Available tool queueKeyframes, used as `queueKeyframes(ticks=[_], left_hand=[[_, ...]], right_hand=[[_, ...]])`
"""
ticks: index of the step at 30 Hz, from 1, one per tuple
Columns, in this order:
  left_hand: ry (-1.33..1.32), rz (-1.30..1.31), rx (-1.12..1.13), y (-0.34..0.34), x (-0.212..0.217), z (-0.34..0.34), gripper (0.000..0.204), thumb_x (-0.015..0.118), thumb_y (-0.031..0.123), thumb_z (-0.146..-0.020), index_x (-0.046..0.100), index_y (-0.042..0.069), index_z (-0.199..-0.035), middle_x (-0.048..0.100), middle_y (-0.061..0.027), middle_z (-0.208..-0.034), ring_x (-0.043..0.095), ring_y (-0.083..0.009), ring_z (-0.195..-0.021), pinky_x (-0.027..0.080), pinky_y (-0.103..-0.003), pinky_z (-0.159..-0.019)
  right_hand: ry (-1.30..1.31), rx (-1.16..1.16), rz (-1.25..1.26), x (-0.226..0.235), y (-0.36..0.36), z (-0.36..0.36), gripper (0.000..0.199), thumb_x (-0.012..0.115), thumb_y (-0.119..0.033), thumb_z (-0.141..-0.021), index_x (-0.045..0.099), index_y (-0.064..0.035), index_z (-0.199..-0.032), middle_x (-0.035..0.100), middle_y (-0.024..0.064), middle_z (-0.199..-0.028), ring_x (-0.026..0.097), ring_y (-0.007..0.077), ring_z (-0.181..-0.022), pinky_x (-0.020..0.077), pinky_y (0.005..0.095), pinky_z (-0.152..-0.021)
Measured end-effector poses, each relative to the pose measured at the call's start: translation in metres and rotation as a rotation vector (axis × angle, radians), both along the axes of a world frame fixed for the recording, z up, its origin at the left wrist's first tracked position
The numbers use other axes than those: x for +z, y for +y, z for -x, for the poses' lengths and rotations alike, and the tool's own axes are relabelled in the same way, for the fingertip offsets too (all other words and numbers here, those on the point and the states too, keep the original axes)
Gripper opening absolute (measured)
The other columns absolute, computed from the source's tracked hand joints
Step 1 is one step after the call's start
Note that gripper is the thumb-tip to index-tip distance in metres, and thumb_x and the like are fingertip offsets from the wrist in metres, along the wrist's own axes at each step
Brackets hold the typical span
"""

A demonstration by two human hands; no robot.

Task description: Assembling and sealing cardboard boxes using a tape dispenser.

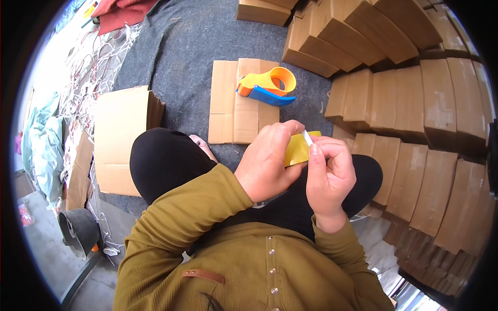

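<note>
My left hand point(267, 160) is closed around a yellow, glossy roll that looks like packing tape point(297, 151), held above my lap. The thumb and fingers of my right hand point(330, 179) pinch a narrow white strip point(307, 138) at the roll's upper right edge. Whether the strip is joined to the roll I cannot tell. Beyond my hands, an orange and blue tape dispenser point(259, 83) lies on a flat folded cardboard box point(223, 98). No roll shows on its orange ring.
Rows of brown cardboard boxes point(410, 103) are stacked along my right. On my left stands a pile of flattened cardboard point(122, 135) on the dark grey mat point(181, 46). Tangled white cords point(93, 78), a pale green plastic bag point(45, 150) and a black round object point(80, 230) lie farther left.
</note>
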State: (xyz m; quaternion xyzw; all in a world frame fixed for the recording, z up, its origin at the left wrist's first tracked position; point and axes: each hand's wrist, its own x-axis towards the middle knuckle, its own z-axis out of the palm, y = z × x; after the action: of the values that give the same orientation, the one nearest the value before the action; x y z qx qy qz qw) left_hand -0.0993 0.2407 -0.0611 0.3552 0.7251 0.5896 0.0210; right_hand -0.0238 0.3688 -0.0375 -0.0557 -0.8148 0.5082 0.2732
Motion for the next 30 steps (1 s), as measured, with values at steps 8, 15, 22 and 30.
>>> queueKeyframes(ticks=[8, 15, 22, 30], left_hand=[[0.089, 0.089, 0.033, -0.016, -0.009, -0.002, 0.051, 0.082, 0.003, -0.074, 0.053, 0.001, -0.116, 0.059, -0.0207, -0.115, 0.061, -0.0374, -0.102, 0.051, -0.040, -0.087], [-0.076, -0.006, 0.055, -0.025, -0.021, -0.002, 0.047, 0.080, 0.004, -0.074, 0.056, 0.004, -0.114, 0.058, -0.0197, -0.121, 0.058, -0.0401, -0.111, 0.048, -0.044, -0.095], [-0.153, -0.058, 0.138, -0.029, -0.022, 0.005, 0.044, 0.080, 0.003, -0.076, 0.055, 0.005, -0.113, 0.059, -0.0197, -0.118, 0.059, -0.0381, -0.110, 0.049, -0.041, -0.094], [-0.022, -0.004, 0.143, -0.026, -0.023, 0.005, 0.047, 0.081, 0.001, -0.073, 0.056, 0.005, -0.111, 0.060, -0.0185, -0.119, 0.060, -0.0356, -0.109, 0.049, -0.040, -0.093]], right_hand=[[0.002, -0.112, 0.033, -0.006, -0.010, 0.009, 0.008, 0.064, 0.004, -0.090, 0.057, 0.0007, -0.088, 0.067, 0.0146, -0.091, 0.067, 0.0221, -0.082, 0.0532, 0.0317, -0.078], [-0.013, 0.038, -0.118, 0.000, -0.015, 0.019, 0.007, 0.066, 0.000, -0.091, 0.059, 0.0018, -0.090, 0.067, 0.0167, -0.093, 0.067, 0.0270, -0.084, 0.0532, 0.0334, -0.079], [-0.012, 0.177, -0.197, 0.011, 0.012, 0.020, 0.037, 0.075, -0.019, -0.090, 0.061, 0.0044, -0.114, 0.065, 0.0182, -0.111, 0.064, 0.0288, -0.099, 0.0521, 0.0358, -0.087], [-0.240, 0.065, -0.258, 0.008, 0.003, 0.036, 0.027, 0.077, -0.007, -0.079, 0.063, 0.0002, -0.101, 0.063, 0.0153, -0.101, 0.061, 0.0297, -0.100, 0.0505, 0.0370, -0.087]])
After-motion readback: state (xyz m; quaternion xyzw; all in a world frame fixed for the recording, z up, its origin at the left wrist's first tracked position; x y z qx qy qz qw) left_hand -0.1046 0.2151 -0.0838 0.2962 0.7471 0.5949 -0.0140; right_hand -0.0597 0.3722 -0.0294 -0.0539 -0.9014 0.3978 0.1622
